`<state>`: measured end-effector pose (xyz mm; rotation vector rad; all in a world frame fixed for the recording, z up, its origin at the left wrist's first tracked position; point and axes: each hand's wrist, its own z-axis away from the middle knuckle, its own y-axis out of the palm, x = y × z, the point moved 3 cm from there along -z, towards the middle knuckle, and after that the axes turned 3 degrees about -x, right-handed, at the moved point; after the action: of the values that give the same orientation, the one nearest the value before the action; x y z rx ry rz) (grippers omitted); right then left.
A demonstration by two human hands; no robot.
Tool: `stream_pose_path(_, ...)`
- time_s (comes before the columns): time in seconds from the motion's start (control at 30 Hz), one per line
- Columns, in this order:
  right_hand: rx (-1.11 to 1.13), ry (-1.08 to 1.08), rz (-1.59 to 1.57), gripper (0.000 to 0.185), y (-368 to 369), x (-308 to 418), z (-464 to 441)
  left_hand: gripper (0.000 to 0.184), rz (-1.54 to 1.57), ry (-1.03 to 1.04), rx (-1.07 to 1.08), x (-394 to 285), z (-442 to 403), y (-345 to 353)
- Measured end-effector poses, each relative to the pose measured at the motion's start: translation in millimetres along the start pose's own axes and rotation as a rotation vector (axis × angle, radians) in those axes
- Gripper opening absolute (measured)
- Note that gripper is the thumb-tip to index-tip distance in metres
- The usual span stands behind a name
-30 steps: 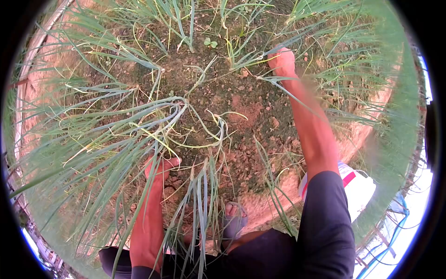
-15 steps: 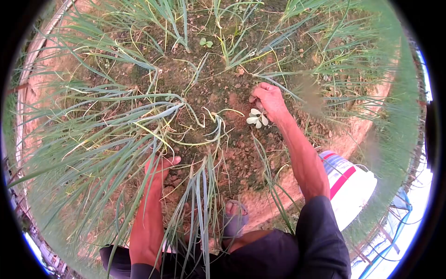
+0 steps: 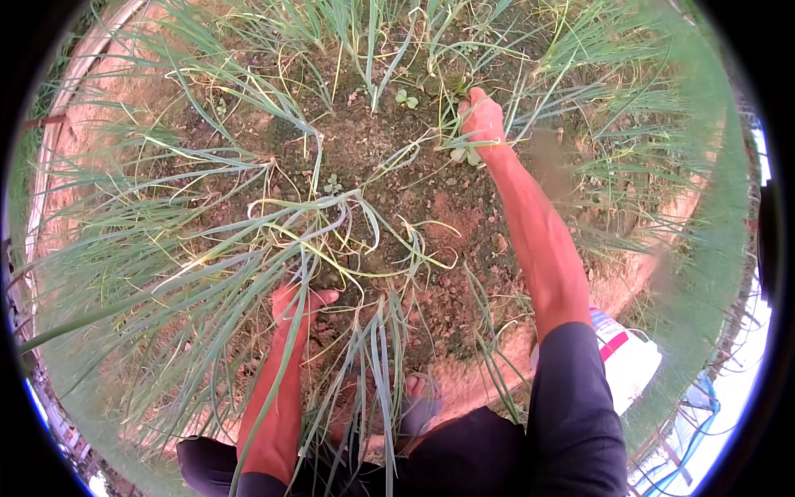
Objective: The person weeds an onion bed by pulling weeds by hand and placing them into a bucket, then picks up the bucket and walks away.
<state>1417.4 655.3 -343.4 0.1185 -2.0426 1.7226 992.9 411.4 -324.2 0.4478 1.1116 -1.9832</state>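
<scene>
My right hand is reached out to the far side of the soil, closed among green onion leaves. A small weed with pale rounded leaves hangs below its fingers, held in the hand. My left hand is low among the long leaves of the green onions on the left. Its thumb points out to the right, away from the palm, while leaves cover most of the other fingers. Another clump of green onions stands just right of that hand.
A small broad-leaved weed grows left of my right hand. A white bucket with a red stripe stands beside my right arm. My sandalled foot is at the bed's near edge. More green onions grow at the far right.
My right hand has moved farther away across the bed, carrying the pale-leaved weed. My left hand remains among the onion leaves at the left. The whole view has shifted slightly.
</scene>
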Motion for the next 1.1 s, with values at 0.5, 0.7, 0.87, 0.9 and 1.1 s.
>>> stream_pose_path(0.5, 0.378, -0.196, -0.016, 0.028, -7, 69, -6, 0.059, -0.081, 0.292, -0.155, 12, -6, 8)
stream_pose_path(0.7, 0.458, -0.217, -0.014, 0.039, 6, 90, -5, 0.063, -0.149, -0.025, -0.054, 37, -10, 10)
stream_pose_path(0.87, 0.353, -0.367, 0.044, 0.032, 24, 94, -2, 0.110, -0.233, -0.237, 0.045, 46, -17, 9)
stream_pose_path(0.9, 0.341, -0.393, 0.041, 0.030, 29, 94, 2, 0.114, -0.120, -0.301, 0.115, 64, -25, 13)
stream_pose_path(1.1, 0.386, -0.443, -0.246, 0.027, 39, 91, 8, 0.098, -0.234, -0.285, 0.137, 12, -8, 0)
